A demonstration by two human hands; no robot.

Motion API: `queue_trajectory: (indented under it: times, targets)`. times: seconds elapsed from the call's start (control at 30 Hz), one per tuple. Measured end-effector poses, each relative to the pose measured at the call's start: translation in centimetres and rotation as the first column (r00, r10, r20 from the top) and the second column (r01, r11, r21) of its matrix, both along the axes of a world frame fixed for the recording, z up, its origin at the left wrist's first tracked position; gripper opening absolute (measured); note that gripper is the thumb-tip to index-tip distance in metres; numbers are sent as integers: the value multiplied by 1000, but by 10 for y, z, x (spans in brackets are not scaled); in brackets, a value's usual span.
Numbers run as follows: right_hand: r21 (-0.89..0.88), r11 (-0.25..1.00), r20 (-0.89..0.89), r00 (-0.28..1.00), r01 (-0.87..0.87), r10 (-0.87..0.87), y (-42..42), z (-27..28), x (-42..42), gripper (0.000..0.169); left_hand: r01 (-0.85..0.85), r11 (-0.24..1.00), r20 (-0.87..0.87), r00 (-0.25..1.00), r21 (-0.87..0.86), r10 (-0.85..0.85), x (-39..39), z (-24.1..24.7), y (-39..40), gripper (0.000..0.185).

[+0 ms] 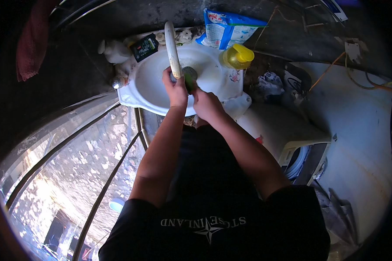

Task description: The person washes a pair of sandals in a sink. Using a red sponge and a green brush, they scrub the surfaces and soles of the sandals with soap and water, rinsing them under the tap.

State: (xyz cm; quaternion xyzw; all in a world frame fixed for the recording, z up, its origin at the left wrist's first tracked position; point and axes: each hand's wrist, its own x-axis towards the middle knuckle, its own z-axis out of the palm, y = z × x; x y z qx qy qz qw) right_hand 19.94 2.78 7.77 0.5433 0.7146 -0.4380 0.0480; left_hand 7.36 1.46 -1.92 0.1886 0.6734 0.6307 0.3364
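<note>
Both my hands are over a white ceramic washbasin (152, 83), just below the end of its white curved spout (171, 49). My left hand (176, 93) grips a dark grey rounded object (189, 72), partly hidden behind the spout and my fingers. On its near side, my right hand (207, 104) has its fingers curled on a small green thing (189, 84) that touches the grey object. Whether the green thing is a scouring pad I cannot tell. My right fingertips are mostly hidden.
A yellow pump bottle (236, 57) and a blue-and-white plastic bag (230, 29) stand at the basin's back right. A white bottle (115, 51) and a black packet (144, 48) sit at the back left. Right of the basin lies a crumpled plastic bag (270, 84). A dark-framed window (94, 163) is on the left.
</note>
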Motion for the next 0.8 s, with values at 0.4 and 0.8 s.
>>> queue_trajectory:
  times: [0.4, 0.8]
  targets:
    - [12, 999, -41, 998, -36, 37, -7, 13, -12, 48, -198, 980, 339, 922, 4, 185, -1, 45, -6, 27]
    - [43, 999, -48, 998, 29, -27, 9, 9, -10, 46, -165, 979, 556, 828, 123, 70, 6, 56, 3, 53]
